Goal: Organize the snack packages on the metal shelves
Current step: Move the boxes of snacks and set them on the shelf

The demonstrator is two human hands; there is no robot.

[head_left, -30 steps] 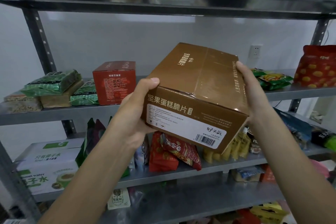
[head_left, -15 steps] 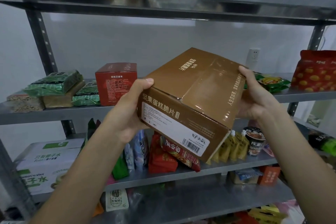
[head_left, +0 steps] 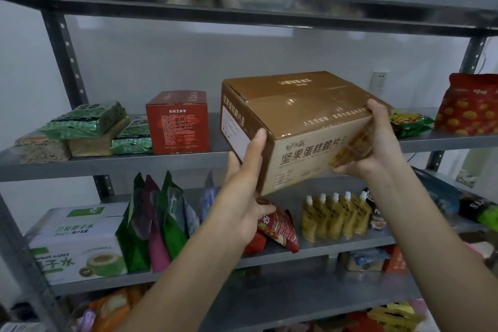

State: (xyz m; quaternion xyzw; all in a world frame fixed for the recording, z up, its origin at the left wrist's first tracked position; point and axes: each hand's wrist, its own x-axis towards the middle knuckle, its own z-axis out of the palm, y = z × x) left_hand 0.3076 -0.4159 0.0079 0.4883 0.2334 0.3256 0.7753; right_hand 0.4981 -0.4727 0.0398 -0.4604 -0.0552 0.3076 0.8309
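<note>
1. The box is in the air between both grips, in front of the middle shelf. It is tilted, and its lowest corner sits in the left grip. I cannot tell whether its far edge touches the shelf.
2. The left grip holds the low near corner. The thumb lies up along the end face and the palm is under the corner. The fingers beneath are hidden.
3. The right grip holds the opposite end. Its fingers curl over the top edge and its thumb presses low on the front face.
4. It looks like a stiff, taped cardboard carton, so it should keep its shape under a firm squeeze. Two grips carry it away from the body without visible strain, so I judge it light to moderate in weight.
5. The printed skin and the tape across the top, just beyond the right grip's fingers, are glossy. I expect flat faces to slide under dry fingertips, so edges and corners are the safer hold.
6. The best hold is at the two ends with a palm under a bottom edge, much as the left grip has it. A pinch from above alone would likely slip.
7. The red box stands on the shelf left of the left grip. A green bag lies right of the right grip. The gap between them appears wide enough for the box to go in flat.
</note>
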